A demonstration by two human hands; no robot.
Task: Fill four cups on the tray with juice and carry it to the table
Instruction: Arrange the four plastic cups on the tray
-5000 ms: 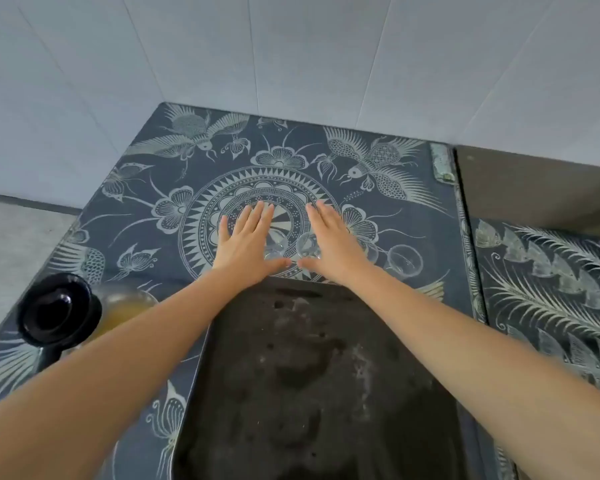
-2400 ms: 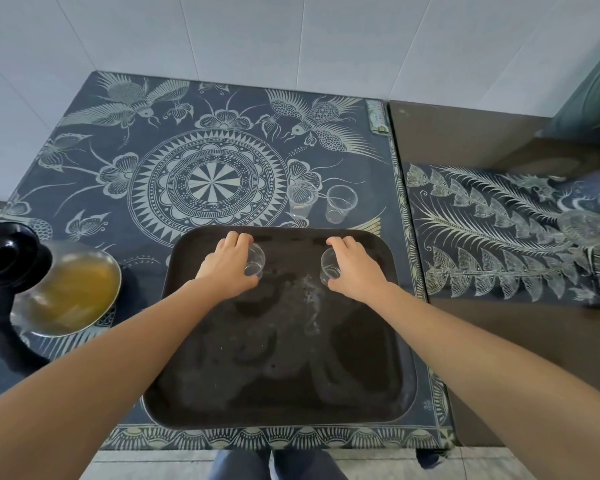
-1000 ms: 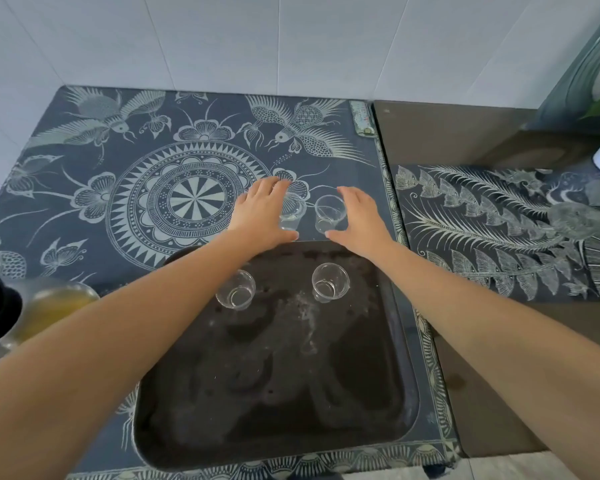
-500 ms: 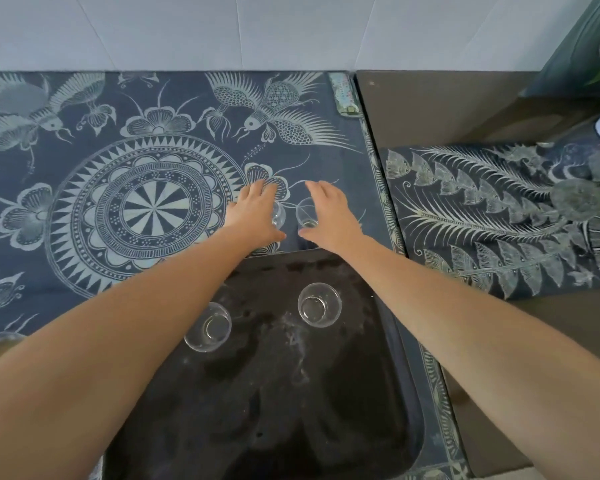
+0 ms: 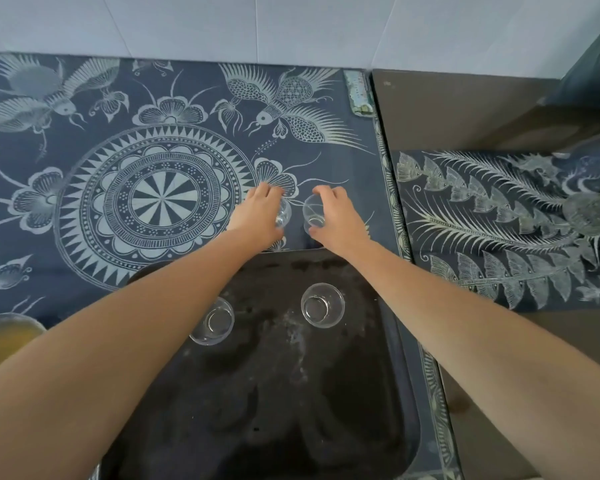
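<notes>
— Where are the cups?
— On the dark tray (image 5: 291, 427), the left tray cup (image 5: 212, 321) and the right tray cup (image 5: 323, 305) stand mouths up. Beyond its far edge, the left hand (image 5: 260, 213) curls round a third cup (image 5: 284, 214), and the right hand (image 5: 340, 220) round a fourth cup (image 5: 313, 216).
— Anything hidden?
— The third cup, mostly, behind the hand. The tray's near end is cut off.

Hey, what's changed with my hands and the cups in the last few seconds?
Both hands released the clear left tray cup and clear right tray cup on the dark rectangular tray and reached forward. The left hand now grips a third clear cup beyond the tray; the right hand grips a fourth clear cup. Tray stayed put.
</notes>
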